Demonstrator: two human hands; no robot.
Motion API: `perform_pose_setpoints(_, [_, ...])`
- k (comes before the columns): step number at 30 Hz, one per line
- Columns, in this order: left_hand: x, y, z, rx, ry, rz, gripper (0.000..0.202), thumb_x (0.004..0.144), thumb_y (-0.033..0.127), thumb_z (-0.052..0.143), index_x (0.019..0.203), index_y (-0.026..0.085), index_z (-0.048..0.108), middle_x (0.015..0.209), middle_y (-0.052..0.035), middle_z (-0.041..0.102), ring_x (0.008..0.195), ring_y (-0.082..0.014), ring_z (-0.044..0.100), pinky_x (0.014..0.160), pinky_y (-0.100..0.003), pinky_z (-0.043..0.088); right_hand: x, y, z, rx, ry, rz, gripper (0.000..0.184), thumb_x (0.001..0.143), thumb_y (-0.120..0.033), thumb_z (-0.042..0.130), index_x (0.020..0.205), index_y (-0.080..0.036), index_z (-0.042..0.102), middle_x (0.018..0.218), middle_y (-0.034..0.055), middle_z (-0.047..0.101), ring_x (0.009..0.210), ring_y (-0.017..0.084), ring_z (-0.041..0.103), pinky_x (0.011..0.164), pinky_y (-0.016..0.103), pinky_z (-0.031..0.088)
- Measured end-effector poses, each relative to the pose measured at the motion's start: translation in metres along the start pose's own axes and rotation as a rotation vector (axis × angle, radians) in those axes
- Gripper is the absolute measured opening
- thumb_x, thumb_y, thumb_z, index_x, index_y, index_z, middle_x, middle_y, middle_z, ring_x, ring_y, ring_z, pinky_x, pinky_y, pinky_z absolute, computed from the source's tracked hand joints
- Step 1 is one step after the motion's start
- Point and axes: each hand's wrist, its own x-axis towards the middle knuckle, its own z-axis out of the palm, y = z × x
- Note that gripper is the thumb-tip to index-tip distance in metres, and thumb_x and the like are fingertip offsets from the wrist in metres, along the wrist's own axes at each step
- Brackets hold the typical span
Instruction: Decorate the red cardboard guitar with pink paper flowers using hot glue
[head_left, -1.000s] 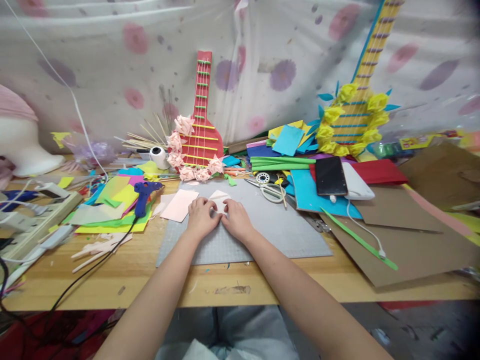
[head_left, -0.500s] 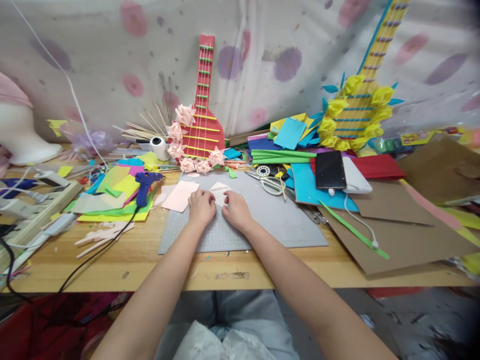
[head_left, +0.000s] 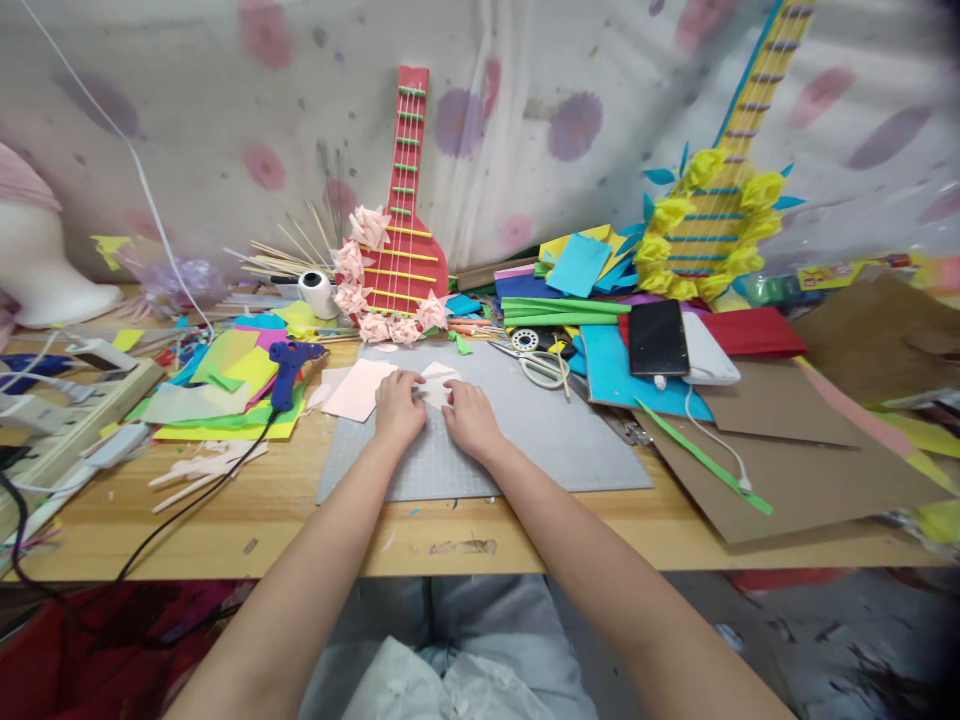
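Your left hand [head_left: 399, 408] and right hand [head_left: 470, 420] sit side by side on the grey cutting mat [head_left: 540, 440]. Fingertips of both are on a small pale pink paper piece [head_left: 437, 383], which looks folded. Can't tell if either grip pinches it or just presses down. Pink sheet [head_left: 358, 390] lies just left of it, scissors [head_left: 536, 366] to the right, glue gun [head_left: 289, 365] further left on the desk [head_left: 225, 520].

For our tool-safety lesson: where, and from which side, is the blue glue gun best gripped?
Grip the glue gun by its handle, from the near side: it lies flat, handle pointing toward the person, nozzle pointing right.
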Motion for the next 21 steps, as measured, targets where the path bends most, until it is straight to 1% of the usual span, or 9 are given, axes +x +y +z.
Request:
perform_pose_setpoints(2, [0.009,-0.005,-0.003,-0.027,-0.027,0.064,0.044,0.064,-0.001,0.042,0.098,0.02,0.058,0.108,-0.0062,0.057,0.104,-0.021,0.051,0.09,-0.034,0.04,0.0,0.0,-0.002,0.039,0.009,0.001,0.036,0.081,-0.019,0.05,0.116,-0.013,0.048,0.099,0.0107,0.059,0.094,0.022,0.049,0.088,0.037,0.037])
perform_pose_setpoints(5, [0.026,-0.015,-0.007,-0.014,-0.113,0.174,0.047,0.062,-0.002,0.041,0.099,0.019,0.059,0.111,-0.0054,0.058,0.104,-0.0191,0.053,0.091,-0.031,0.041,-0.001,0.001,-0.006,0.133,0.018,0.013,0.037,0.078,-0.02,0.053,0.114,-0.013,0.047,0.095,0.0074,0.059,0.091,0.019,0.051,0.086,0.034,0.039])
perform_pose_setpoints(9, [0.047,-0.025,-0.008,0.072,-0.221,0.273,0.043,0.067,0.002,0.042,0.101,0.019,0.062,0.111,-0.0058,0.06,0.105,-0.0196,0.054,0.092,-0.031,0.041,-0.001,0.004,-0.008,0.223,0.003,0.053,0.041,0.073,-0.016,0.055,0.113,-0.016,0.047,0.091,0.0034,0.059,0.088,0.016,0.052,0.083,0.031,0.04])
perform_pose_setpoints(12, [0.059,-0.028,-0.008,0.128,-0.257,0.361,0.037,0.072,0.007,0.043,0.1,0.019,0.064,0.109,-0.006,0.061,0.102,-0.0198,0.054,0.091,-0.031,0.041,-0.001,0.006,-0.008,0.25,0.005,0.059,0.044,0.07,-0.017,0.058,0.113,-0.017,0.046,0.091,0.0025,0.058,0.087,0.016,0.052,0.082,0.031,0.041])
perform_pose_setpoints(14, [0.063,-0.027,-0.008,0.159,-0.273,0.417,0.031,0.075,0.012,0.044,0.095,0.019,0.066,0.105,-0.0064,0.063,0.099,-0.0199,0.056,0.09,-0.032,0.041,-0.001,0.007,-0.008,0.252,0.022,0.056,0.045,0.07,-0.018,0.058,0.114,-0.017,0.046,0.091,0.003,0.058,0.087,0.016,0.051,0.082,0.031,0.042])
perform_pose_setpoints(17, [0.061,-0.02,-0.01,0.201,-0.253,0.44,0.025,0.078,0.016,0.045,0.089,0.019,0.067,0.099,-0.0073,0.064,0.094,-0.0208,0.057,0.085,-0.033,0.042,-0.001,0.009,-0.011,0.21,0.072,0.03,0.046,0.07,-0.017,0.056,0.115,-0.017,0.046,0.094,0.0048,0.058,0.091,0.018,0.05,0.083,0.033,0.041])
perform_pose_setpoints(21, [0.043,-0.008,-0.012,0.276,-0.122,0.417,0.024,0.079,0.017,0.044,0.087,0.018,0.067,0.098,-0.0089,0.064,0.095,-0.0238,0.055,0.085,-0.037,0.039,-0.001,0.01,-0.019,0.121,0.169,-0.05,0.048,0.07,-0.014,0.054,0.117,-0.016,0.046,0.102,0.008,0.057,0.096,0.022,0.047,0.09,0.036,0.038])
